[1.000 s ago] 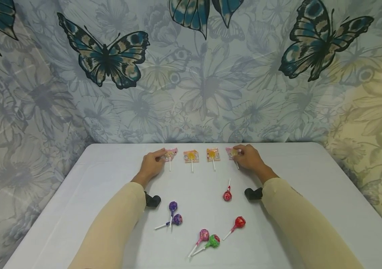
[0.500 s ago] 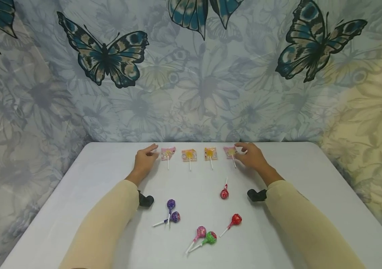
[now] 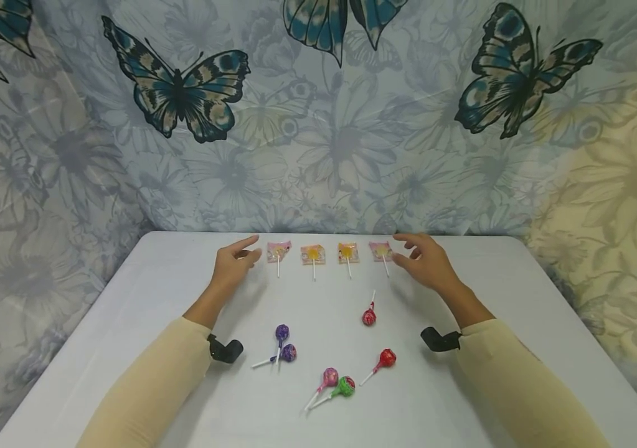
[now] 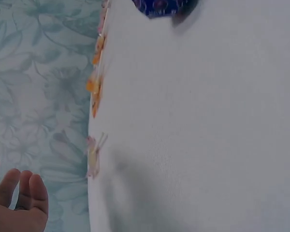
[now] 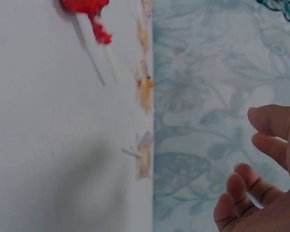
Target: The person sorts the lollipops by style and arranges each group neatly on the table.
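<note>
Left hand (image 3: pixel 232 264) and right hand (image 3: pixel 426 262) eased outward, fingers spread, flanking four far lollipops (image 3: pixel 314 254).

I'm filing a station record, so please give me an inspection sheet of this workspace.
Surface: white table, rounded back corners.
Job's things: along the back, left to right, left pink packet, left orange packet, right orange packet, right pink packet, each with a lollipop stick. Nearer: two purple lollipops with crossing sticks, two separate red lollipops, a pink lollipop beside a green lollipop.
Clutter: nothing seen.
Hands: left hand and right hand at opposite ends of the row, holding nothing.
Cables: nothing seen.
Surroundings: floral wall covering with butterflies.
</note>
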A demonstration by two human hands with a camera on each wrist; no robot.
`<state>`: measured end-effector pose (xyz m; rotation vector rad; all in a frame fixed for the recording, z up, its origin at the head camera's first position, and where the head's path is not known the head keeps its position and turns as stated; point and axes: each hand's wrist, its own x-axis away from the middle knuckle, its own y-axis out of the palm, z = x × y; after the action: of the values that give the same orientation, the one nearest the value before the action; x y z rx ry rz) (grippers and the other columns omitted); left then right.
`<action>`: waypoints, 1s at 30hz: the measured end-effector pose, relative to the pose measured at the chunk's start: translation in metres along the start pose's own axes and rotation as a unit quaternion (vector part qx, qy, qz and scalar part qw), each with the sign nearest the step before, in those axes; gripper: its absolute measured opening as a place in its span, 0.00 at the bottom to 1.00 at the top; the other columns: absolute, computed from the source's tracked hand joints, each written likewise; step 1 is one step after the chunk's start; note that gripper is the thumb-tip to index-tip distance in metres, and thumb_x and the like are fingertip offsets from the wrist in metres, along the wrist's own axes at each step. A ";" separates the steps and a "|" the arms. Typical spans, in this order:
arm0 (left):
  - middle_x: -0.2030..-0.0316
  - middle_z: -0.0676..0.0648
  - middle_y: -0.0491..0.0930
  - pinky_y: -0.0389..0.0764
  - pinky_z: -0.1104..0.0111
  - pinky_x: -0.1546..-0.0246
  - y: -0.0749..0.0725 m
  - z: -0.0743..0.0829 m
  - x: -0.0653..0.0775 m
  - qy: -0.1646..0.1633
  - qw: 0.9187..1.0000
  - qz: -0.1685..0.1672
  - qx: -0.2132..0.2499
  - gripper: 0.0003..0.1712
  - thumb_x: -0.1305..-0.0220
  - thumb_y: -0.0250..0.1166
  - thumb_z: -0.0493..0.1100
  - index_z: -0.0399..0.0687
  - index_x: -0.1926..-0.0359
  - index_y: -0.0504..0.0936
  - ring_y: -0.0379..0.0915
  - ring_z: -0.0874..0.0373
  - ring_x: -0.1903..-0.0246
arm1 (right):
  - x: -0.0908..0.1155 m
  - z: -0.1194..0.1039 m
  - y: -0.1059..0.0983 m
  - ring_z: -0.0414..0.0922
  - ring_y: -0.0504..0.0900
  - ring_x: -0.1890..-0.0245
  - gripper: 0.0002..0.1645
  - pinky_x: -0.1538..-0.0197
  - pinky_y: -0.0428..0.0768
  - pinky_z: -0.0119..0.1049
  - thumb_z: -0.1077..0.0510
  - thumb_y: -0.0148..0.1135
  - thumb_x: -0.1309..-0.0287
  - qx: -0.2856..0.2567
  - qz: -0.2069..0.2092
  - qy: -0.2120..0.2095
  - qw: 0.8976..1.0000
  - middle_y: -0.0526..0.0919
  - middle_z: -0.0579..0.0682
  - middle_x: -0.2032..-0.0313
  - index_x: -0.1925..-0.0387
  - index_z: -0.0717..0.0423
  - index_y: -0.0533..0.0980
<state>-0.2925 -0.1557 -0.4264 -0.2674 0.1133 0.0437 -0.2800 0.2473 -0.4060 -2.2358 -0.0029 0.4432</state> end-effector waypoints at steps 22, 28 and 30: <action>0.46 0.43 0.79 0.77 0.67 0.58 0.005 0.030 0.090 0.147 0.987 -0.057 0.021 0.21 0.38 0.67 0.35 0.36 0.43 0.79 0.74 0.53 0.57 | 0.074 -0.058 -0.008 0.42 0.69 0.67 0.25 0.68 0.74 0.39 0.60 0.70 0.46 -0.048 0.036 -0.099 0.993 0.76 0.46 0.60 0.45 0.54 0.79; 0.48 0.40 0.79 0.77 0.62 0.58 0.009 0.035 0.110 0.181 0.982 -0.049 -0.001 0.20 0.39 0.65 0.30 0.33 0.45 0.79 0.74 0.50 0.58 | 0.093 -0.065 -0.002 0.41 0.68 0.68 0.25 0.70 0.73 0.38 0.61 0.71 0.47 -0.050 0.035 -0.116 0.991 0.75 0.43 0.61 0.46 0.52 0.79; 0.49 0.38 0.79 0.77 0.61 0.58 0.010 0.041 0.117 0.185 0.982 -0.046 -0.001 0.20 0.40 0.65 0.28 0.30 0.46 0.79 0.74 0.47 0.58 | 0.099 -0.066 0.001 0.41 0.68 0.68 0.25 0.70 0.73 0.37 0.61 0.72 0.48 -0.051 0.030 -0.115 0.992 0.75 0.41 0.61 0.46 0.51 0.79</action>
<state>-0.1726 -0.1317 -0.4033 -0.2805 0.4704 -0.0978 -0.1667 0.2125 -0.3989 -2.2759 -0.0811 0.7470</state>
